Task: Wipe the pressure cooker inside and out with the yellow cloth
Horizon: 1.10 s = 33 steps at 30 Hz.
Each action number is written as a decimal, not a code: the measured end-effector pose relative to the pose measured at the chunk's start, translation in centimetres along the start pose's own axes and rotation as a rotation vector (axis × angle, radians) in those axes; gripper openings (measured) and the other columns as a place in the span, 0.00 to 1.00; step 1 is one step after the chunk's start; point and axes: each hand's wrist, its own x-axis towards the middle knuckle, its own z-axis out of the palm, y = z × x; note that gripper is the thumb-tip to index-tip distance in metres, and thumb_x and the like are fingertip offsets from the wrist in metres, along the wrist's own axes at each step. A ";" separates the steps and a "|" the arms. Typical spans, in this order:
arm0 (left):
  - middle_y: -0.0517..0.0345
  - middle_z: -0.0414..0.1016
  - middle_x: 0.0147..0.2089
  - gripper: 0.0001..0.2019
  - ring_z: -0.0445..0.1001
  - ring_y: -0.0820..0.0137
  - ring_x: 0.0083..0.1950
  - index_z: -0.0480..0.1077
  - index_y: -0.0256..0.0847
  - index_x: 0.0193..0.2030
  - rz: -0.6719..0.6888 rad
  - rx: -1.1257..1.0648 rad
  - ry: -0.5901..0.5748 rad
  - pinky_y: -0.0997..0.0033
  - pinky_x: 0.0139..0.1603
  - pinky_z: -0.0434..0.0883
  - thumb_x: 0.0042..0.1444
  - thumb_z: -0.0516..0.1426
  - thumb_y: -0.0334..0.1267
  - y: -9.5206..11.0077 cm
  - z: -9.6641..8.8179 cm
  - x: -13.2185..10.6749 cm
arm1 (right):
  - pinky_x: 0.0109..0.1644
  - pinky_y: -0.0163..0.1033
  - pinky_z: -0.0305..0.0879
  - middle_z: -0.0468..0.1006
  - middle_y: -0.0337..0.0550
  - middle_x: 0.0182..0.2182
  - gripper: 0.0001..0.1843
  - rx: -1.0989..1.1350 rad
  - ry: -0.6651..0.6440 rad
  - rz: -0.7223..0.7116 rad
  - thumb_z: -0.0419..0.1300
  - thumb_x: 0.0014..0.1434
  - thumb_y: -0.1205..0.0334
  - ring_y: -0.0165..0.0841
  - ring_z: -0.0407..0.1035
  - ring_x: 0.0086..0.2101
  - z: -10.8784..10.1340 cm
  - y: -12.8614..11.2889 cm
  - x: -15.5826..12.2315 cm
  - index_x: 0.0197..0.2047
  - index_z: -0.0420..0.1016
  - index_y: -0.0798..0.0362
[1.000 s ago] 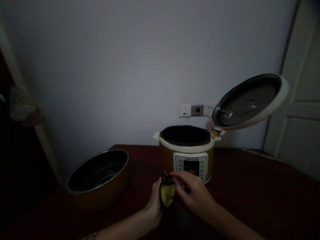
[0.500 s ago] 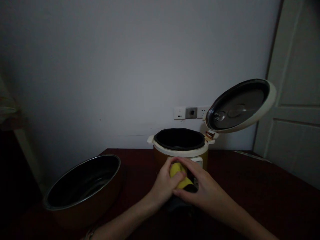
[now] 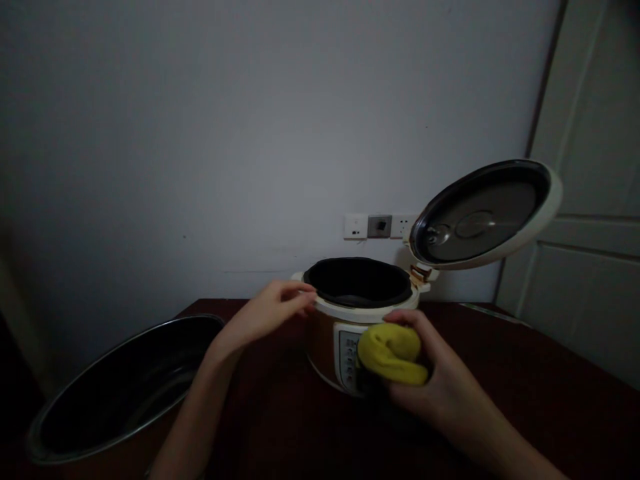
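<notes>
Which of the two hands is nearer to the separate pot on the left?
The left. The left hand is to the right of the pot, by the rim of the cooker; the right hand is farther right, in front of the cooker, holding a yellow cloth.

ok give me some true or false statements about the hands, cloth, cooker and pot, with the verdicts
1. The right hand holds a yellow cloth in front of the cooker. True.
2. The left hand holds the yellow cloth too. False: its fingers are at the left side of the cooker's rim.
3. The lid is shut. False: it stands open, tilted up to the right.
4. A pot is left of the cooker in the picture. True.
5. The control panel is fully in view. False: the yellow cloth and right hand hide part of it.
</notes>
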 end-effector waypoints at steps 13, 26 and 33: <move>0.51 0.75 0.36 0.06 0.72 0.64 0.44 0.69 0.39 0.32 0.009 0.020 0.562 0.67 0.47 0.65 0.55 0.53 0.37 -10.6 -0.5 8.8 | 0.52 0.61 0.55 0.70 0.58 0.49 0.29 -0.948 0.093 -0.598 0.60 0.48 0.67 0.52 0.59 0.50 3.3 0.9 4.0 0.55 0.68 0.57; 0.64 0.66 0.23 0.06 0.64 0.77 0.24 0.65 0.38 0.27 -0.010 -0.316 0.459 0.79 0.27 0.63 0.52 0.55 0.36 -11.9 -0.8 9.4 | 0.43 0.45 0.61 0.74 0.54 0.42 0.14 -0.988 -0.039 -0.672 0.55 0.61 0.69 0.42 0.64 0.42 11.1 -0.3 9.3 0.49 0.72 0.60; 0.73 0.51 0.13 0.08 0.47 0.81 0.12 0.64 0.40 0.32 -0.094 -0.383 0.326 0.81 0.14 0.47 0.54 0.55 0.43 -11.4 -0.8 8.3 | 0.35 0.44 0.58 0.75 0.52 0.38 0.11 -0.972 0.029 -0.652 0.54 0.61 0.69 0.41 0.63 0.37 8.0 -0.1 6.5 0.43 0.75 0.57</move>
